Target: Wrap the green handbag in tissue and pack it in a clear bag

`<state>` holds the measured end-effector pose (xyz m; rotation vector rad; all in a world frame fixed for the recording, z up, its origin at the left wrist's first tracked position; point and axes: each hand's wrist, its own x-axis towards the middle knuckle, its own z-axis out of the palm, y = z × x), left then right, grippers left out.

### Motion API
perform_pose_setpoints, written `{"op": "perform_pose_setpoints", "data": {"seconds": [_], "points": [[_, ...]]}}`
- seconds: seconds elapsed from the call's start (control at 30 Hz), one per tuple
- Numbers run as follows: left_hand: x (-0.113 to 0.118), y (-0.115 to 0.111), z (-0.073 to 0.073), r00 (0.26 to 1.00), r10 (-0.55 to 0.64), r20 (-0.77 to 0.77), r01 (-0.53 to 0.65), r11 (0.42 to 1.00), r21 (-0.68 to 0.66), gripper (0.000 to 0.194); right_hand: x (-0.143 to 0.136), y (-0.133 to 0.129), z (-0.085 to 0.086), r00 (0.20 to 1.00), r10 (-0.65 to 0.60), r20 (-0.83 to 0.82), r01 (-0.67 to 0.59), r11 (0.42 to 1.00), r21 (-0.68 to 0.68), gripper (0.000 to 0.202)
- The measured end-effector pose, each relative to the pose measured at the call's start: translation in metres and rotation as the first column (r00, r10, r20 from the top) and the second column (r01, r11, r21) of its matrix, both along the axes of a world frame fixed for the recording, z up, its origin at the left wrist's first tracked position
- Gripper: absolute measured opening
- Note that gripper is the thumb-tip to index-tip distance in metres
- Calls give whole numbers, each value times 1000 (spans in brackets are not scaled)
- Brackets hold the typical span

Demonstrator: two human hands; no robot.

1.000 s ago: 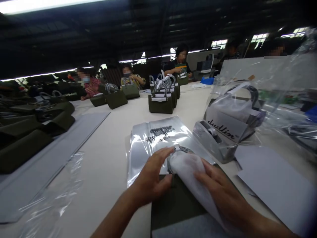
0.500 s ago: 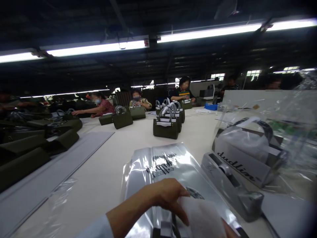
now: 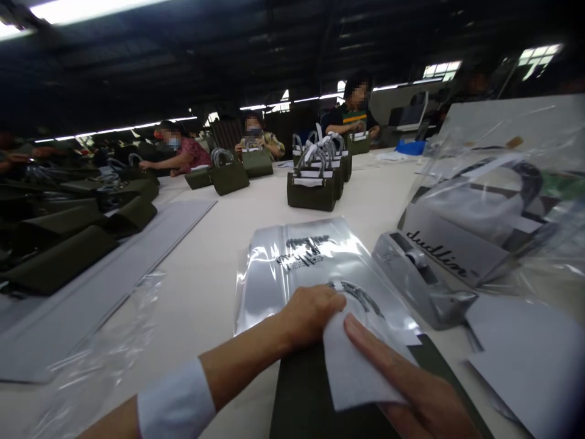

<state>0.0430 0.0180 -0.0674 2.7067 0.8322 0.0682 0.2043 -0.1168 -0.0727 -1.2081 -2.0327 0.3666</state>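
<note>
A dark green handbag (image 3: pixel 311 390) lies in front of me, over the stack of clear printed plastic bags (image 3: pixel 269 256). Its handle (image 3: pixel 361 296), wrapped in clear film, points away from me. Across the bag's top part lies a soft white sheet (image 3: pixel 350 372). My left hand (image 3: pixel 311 314) is closed at the sheet's upper left corner, beside the handle; its fingertips are partly hidden. My right hand (image 3: pixel 411 381) grips the same sheet from the right, thumb and fingers on either side of it.
A grey tape dispenser (image 3: pixel 425 280) stands to the right, before a plastic-covered handbag (image 3: pixel 457 244). White sheets (image 3: pixel 525 360) lie at the lower right. Green handbags (image 3: pixel 311 192) stand in a row ahead; more are piled left (image 3: pixel 64 256) by a grey board (image 3: pixel 114 286). Co-workers (image 3: pixel 354 116) sit across the table.
My view has tilted down. The green handbag shows more fully below my hands. My left hand has closed from a wider grasp, and my right hand has come into view on the white sheet.
</note>
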Motion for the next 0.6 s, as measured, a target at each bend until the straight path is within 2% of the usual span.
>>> {"op": "perform_pose_setpoints", "data": {"seconds": [0.1,0.17,0.23,0.27,0.37,0.47,0.53,0.6], "points": [[-9,-3,4,1000,16,23,-14,996,-84,13,-3,3,-1,994,107,40,-109,993,54,55],[-23,-11,12,997,2,79,9,990,-139,32,-2,4,-3,981,172,94,-177,983,53,53],[-44,-29,19,979,63,195,-30,985,-170,48,0,4,-5,962,230,144,-237,971,32,49],[-55,-45,22,960,126,250,-80,979,-188,49,0,4,-5,955,253,158,-259,966,20,46],[-86,-106,21,901,321,291,-247,933,-262,40,0,4,-5,945,301,130,-302,953,-9,38],[-100,-161,13,872,409,269,-331,898,-290,23,-3,3,-2,938,337,80,-332,941,-69,41],[-98,-179,8,843,448,298,-364,883,-297,9,-5,3,1,930,362,62,-353,928,-117,45],[-89,-180,5,813,471,343,-373,873,-314,7,-5,2,4,925,374,59,-362,919,-155,46]]}}
